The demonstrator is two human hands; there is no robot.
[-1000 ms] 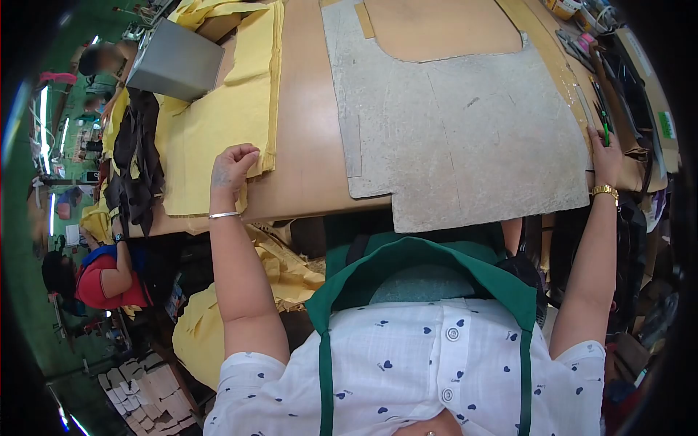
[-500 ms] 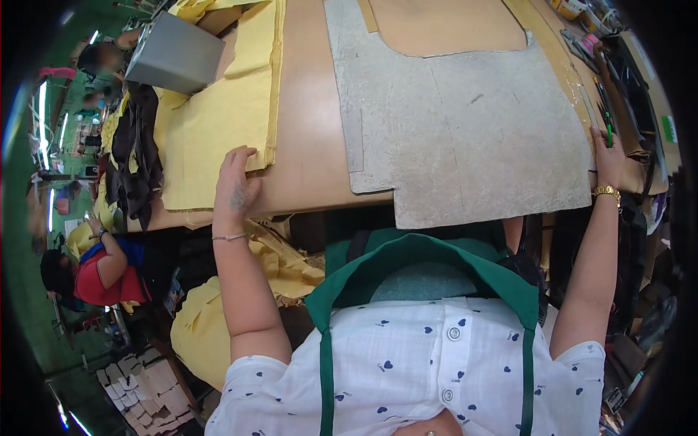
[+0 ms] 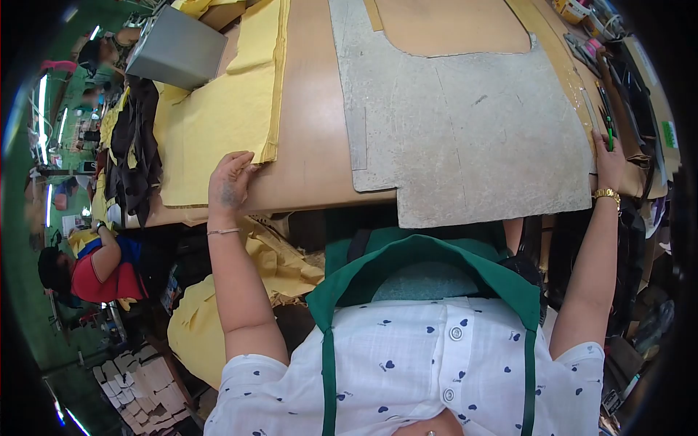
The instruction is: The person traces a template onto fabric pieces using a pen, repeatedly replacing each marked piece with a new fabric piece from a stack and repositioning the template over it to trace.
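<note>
Fingers of the left hand point(image 3: 230, 183) curled narrowly at the creased, layered yellow cloth's point(image 3: 218, 123) corner — pinch unclear; the right hand's point(image 3: 609, 161) grip couldn't be told, beside the scuffed, flat grey sheet point(image 3: 480, 138).

Small words are printed beside the dark hearts on the white shirt point(image 3: 414, 349); they are tiny and soft, but they seem to read "Love". The grey sheet point(image 3: 465, 152) bears a short dark scrawl point(image 3: 480, 99), too faint to make out. A green label point(image 3: 670, 135) stands on the cardboard point(image 3: 652, 91) at the right, its print unreadable. No numbers or brands are legible.
</note>
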